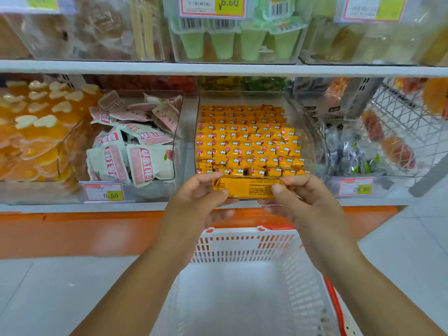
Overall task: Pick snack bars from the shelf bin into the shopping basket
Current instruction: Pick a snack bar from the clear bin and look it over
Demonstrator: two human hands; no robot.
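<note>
One orange-wrapped snack bar (247, 188) is held level, its printed back facing me, just in front of the clear shelf bin (308, 132). My left hand (201, 200) pinches its left end and my right hand (303, 197) pinches its right end. Behind it, several rows of the same orange bars (244, 141) fill the bin. The white plastic shopping basket (244, 248) with orange trim sits directly below my hands, and what I see of its inside holds nothing.
Left of the bar bin is a clear bin of pink-and-white packets (135, 146), then orange jelly cups (31, 127). To the right are a bin of dark wrapped sweets (351, 154) and a wire basket (407, 122). An upper shelf (218, 67) runs overhead. Pale floor tiles surround the basket.
</note>
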